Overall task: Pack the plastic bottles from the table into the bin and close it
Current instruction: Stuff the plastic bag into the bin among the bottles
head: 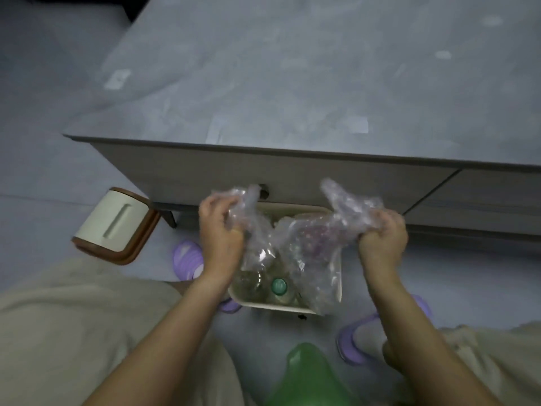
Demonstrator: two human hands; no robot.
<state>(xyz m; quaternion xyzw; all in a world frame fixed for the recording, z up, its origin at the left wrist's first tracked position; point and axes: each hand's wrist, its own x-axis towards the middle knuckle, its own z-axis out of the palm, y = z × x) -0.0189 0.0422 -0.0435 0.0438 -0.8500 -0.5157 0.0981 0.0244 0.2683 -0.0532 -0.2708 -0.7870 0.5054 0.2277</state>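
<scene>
Both hands' fingers (234, 230) clench liner bag (295, 241); bin (275, 306) holds bottles (279, 287).

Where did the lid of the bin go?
The lid lies on the floor at the left of the head view, beside the table's leg, left of the bin.

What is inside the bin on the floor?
Inside the bin, within the clear plastic bag, lies a bottle with a green cap. Crumpled plastic and both hands hide the rest.
</scene>
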